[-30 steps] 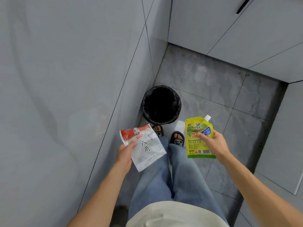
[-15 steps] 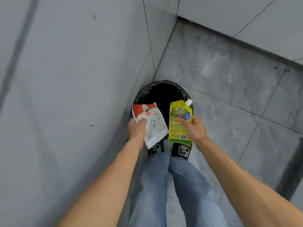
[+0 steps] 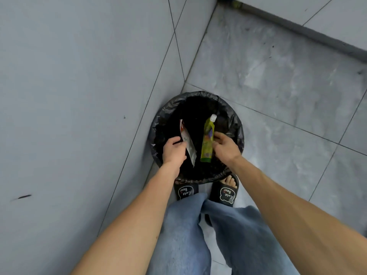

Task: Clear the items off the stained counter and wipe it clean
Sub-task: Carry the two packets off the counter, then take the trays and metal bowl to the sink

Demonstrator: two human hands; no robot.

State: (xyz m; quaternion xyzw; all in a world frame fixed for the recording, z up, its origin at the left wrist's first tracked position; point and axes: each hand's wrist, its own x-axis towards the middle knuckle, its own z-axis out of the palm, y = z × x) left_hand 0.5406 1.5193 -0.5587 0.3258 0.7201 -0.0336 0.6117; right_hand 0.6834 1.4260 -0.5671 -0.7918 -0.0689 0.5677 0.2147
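Over the open bin (image 3: 234, 124), the left hand (image 3: 173, 149) pinches a white packet (image 3: 187, 142) just at its right, and the right hand (image 3: 225, 145) pinches a yellow pouch (image 3: 207, 139) at its left.

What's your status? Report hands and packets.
Left hand pinches white packet; right hand pinches yellow pouch. Both over bin. Nothing blocking.

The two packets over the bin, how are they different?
The yellow pouch has a white screw cap at its top; the white packet is flat with a red end. The right hand holds the pouch, the left hand the packet. Both hang edge-on over the black bin.
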